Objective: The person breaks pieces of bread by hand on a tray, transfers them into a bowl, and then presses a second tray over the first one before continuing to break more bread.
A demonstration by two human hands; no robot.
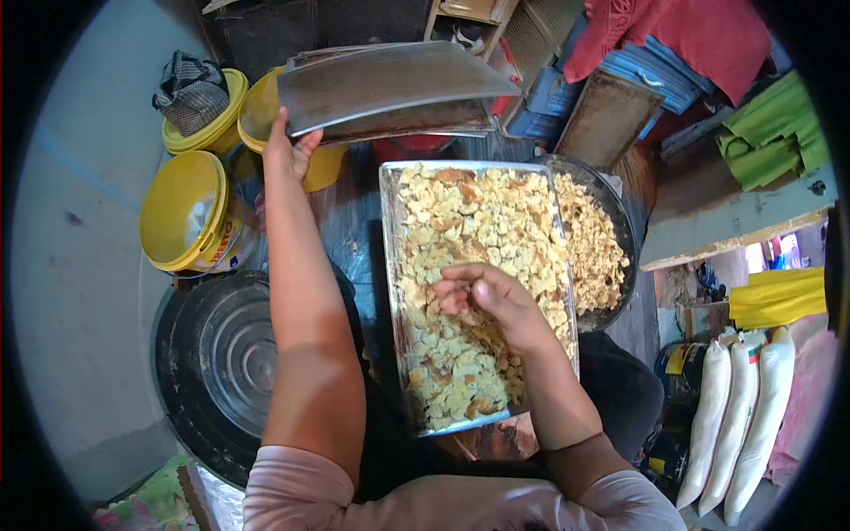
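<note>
My left hand [295, 152] grips the left end of a flat metal tray [398, 84], which lies on other trays at the top of the view. A long metal tray [390, 265] full of torn, pale yellow and brown bread-like pieces [478, 212] is in front of me. Above its middle is my right hand [487, 296], with its fingers curled and partly spread and nothing seen in it. Just right of this tray, a round dark pan [630, 239] holds more of the broken pieces and is partly covered by the tray's edge.
Yellow buckets [181, 208] stand at the left, above a large round black lid or basin [217, 354]. Several blue items [651, 75] and a red cloth [673, 35] are at the upper right. White filled bags [733, 425] and a yellow cloth [779, 299] are at the right.
</note>
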